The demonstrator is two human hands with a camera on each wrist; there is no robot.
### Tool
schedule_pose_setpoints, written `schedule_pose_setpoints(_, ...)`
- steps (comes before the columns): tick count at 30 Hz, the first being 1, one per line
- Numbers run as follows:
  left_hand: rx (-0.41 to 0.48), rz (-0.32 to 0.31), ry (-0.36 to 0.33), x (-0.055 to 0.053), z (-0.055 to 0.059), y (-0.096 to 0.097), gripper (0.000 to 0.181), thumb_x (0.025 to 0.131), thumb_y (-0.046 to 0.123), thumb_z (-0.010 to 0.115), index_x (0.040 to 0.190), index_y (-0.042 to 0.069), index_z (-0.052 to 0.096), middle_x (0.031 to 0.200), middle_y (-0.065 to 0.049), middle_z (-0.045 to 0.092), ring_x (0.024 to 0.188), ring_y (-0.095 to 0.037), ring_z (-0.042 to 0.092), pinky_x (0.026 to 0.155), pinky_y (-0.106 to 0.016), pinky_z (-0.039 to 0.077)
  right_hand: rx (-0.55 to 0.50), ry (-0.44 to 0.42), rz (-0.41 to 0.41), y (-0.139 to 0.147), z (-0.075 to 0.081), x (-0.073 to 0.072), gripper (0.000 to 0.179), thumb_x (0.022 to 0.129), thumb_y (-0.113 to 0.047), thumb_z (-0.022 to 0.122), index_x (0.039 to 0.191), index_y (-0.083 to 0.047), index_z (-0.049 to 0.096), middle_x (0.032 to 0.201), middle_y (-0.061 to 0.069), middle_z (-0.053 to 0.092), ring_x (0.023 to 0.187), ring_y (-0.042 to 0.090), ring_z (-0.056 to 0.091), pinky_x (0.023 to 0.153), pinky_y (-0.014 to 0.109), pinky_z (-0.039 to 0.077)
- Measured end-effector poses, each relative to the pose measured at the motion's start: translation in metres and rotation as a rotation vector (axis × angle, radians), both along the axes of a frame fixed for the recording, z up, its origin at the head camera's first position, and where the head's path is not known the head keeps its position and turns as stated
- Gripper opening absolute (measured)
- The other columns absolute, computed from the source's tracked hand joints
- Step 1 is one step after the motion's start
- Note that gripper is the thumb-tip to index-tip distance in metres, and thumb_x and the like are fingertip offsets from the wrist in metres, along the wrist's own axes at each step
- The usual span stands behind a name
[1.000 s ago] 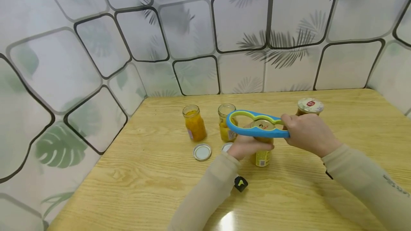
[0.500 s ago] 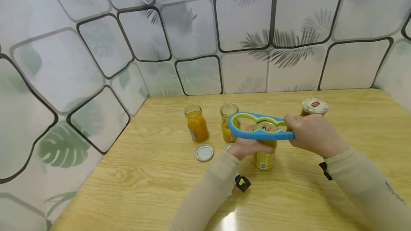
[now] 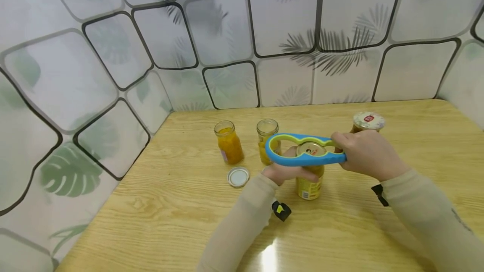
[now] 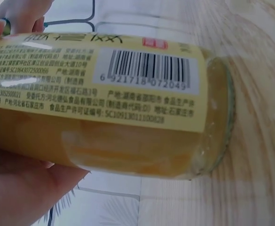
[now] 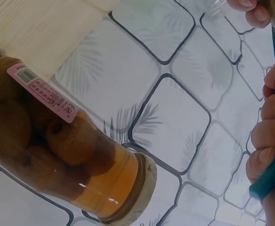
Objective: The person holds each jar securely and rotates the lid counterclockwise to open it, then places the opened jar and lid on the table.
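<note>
In the head view my left hand (image 3: 283, 172) grips a glass jar (image 3: 310, 187) with a yellow label, which stands upright on the table. Over its gold lid (image 3: 311, 149) lies a blue and yellow-green jar opener (image 3: 298, 161), the lid sitting inside its notched loop. My right hand (image 3: 372, 154) is closed round the opener's handle end at the right. The left wrist view shows the jar's barcode label (image 4: 149, 70) and orange contents close up, with fingers on both sides. In the right wrist view, my curled fingers (image 5: 273, 134) wrap the opener handle (image 5: 269, 181).
Behind the left hand stand two uncapped jars with orange-yellow contents, one fuller (image 3: 230, 146), one lower (image 3: 266, 126). A loose lid (image 3: 238, 177) lies before them. A capped jar (image 3: 368, 121) of brown round fruit stands beyond my right hand.
Both hands, the jar and the opener have shifted slightly toward me, the grips unchanged. A second loose lid, partly visible earlier beside my left hand, is now hidden behind it.
</note>
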State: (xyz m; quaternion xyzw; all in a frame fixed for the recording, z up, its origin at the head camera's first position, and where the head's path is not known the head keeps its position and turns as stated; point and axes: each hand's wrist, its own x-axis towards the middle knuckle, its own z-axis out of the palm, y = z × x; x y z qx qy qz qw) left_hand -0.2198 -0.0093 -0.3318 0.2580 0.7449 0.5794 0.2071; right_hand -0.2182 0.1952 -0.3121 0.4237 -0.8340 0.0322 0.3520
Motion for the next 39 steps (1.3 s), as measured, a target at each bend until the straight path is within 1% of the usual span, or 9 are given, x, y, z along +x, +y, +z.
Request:
schedule_pose_setpoints(4, 0.007, -0.038, -0.012, -0.001, 0.001, -0.002, 0.061, 0.067, -0.007, 0.070, 0.123, 0.006, 0.047, 0.114, 0.003, 0.054, 0.101, -0.002, 0.047, 0.092, -0.022, 0.031, -0.005, -0.007, 0.015, -0.001, 0.001, 0.000, 0.034, 0.047, -0.003, 0.070, 0.068, -0.009, 0.044, 0.050, -0.006, 0.039, 0.036, 0.001, 0.023, 0.033, 0.018, 0.023)
schedule_pose_setpoints(10, 0.007, -0.067, -0.037, 0.009, 0.015, -0.006, 0.060, 0.068, -0.010, 0.067, 0.123, 0.001, 0.046, 0.115, -0.001, 0.054, 0.100, -0.003, 0.046, 0.092, -0.022, 0.030, -0.009, -0.009, 0.025, -0.002, 0.000, 0.000, 0.035, 0.047, -0.004, 0.071, 0.067, -0.010, 0.043, 0.051, -0.006, 0.044, 0.035, 0.000, 0.026, 0.032, 0.017, 0.025)
schedule_pose_setpoints(15, 0.008, -0.078, -0.043, 0.012, 0.019, -0.007, 0.059, 0.069, -0.011, 0.066, 0.123, 0.000, 0.045, 0.116, -0.003, 0.054, 0.101, -0.002, 0.046, 0.092, -0.021, 0.029, -0.013, -0.014, 0.029, -0.002, -0.001, 0.000, 0.036, 0.047, -0.004, 0.071, 0.067, -0.011, 0.042, 0.050, -0.007, 0.043, 0.036, 0.000, 0.025, 0.033, 0.017, 0.024)
schedule_pose_setpoints(19, -0.018, -0.084, -0.018, 0.009, 0.016, -0.006, 0.061, 0.069, -0.009, 0.067, 0.124, 0.001, 0.044, 0.117, -0.003, 0.052, 0.102, -0.003, 0.045, 0.093, -0.022, 0.030, -0.011, -0.011, 0.035, -0.001, -0.001, 0.000, 0.036, 0.047, -0.005, 0.072, 0.067, -0.011, 0.043, 0.050, -0.008, 0.043, 0.036, 0.000, 0.024, 0.033, 0.017, 0.023)
schedule_pose_setpoints(22, -0.028, -0.099, 0.023, 0.008, 0.014, -0.006, 0.058, 0.069, -0.009, 0.067, 0.123, 0.000, 0.046, 0.117, -0.004, 0.053, 0.102, -0.002, 0.045, 0.092, -0.021, 0.031, -0.010, -0.005, 0.035, -0.001, -0.001, 0.000, 0.036, 0.047, -0.005, 0.072, 0.068, -0.011, 0.043, 0.050, -0.008, 0.042, 0.036, 0.000, 0.024, 0.033, 0.017, 0.023)
schedule_pose_setpoints(27, 0.044, -0.161, 0.033, 0.010, 0.018, -0.005, 0.046, 0.069, -0.013, 0.064, 0.113, -0.008, 0.052, 0.111, -0.013, 0.056, 0.097, -0.002, 0.049, 0.090, -0.021, 0.035, -0.018, -0.001, 0.030, -0.001, 0.001, 0.002, 0.036, 0.047, -0.005, 0.072, 0.068, -0.011, 0.044, 0.051, -0.009, 0.040, 0.037, 0.000, 0.023, 0.033, 0.018, 0.023)
schedule_pose_setpoints(31, 0.114, -0.207, 0.010, 0.006, 0.012, -0.004, 0.050, 0.068, -0.019, 0.062, 0.115, -0.011, 0.048, 0.112, -0.023, 0.053, 0.096, -0.004, 0.051, 0.091, -0.023, 0.036, -0.053, 0.003, 0.010, 0.003, 0.006, 0.004, 0.034, 0.046, -0.003, 0.069, 0.066, -0.012, 0.043, 0.052, -0.009, 0.038, 0.039, 0.002, 0.023, 0.034, 0.020, 0.022)
schedule_pose_setpoints(35, 0.215, -0.252, 0.014, -0.004, -0.001, -0.003, 0.061, 0.064, -0.023, 0.061, 0.121, -0.010, 0.041, 0.112, -0.032, 0.049, 0.095, -0.011, 0.054, 0.091, -0.026, 0.038, -0.090, 0.010, -0.025, 0.008, 0.013, 0.007, 0.030, 0.047, -0.004, 0.064, 0.066, -0.013, 0.042, 0.051, -0.008, 0.036, 0.040, 0.004, 0.025, 0.036, 0.021, 0.022)
schedule_pose_setpoints(39, 0.272, -0.273, 0.016, -0.010, -0.011, -0.002, 0.066, 0.064, -0.023, 0.061, 0.124, -0.007, 0.040, 0.109, -0.031, 0.051, 0.095, -0.017, 0.055, 0.090, -0.029, 0.040, -0.099, 0.008, -0.040, 0.012, 0.017, 0.009, 0.029, 0.048, -0.006, 0.064, 0.066, -0.012, 0.042, 0.051, -0.008, 0.036, 0.041, 0.004, 0.025, 0.036, 0.022, 0.023)
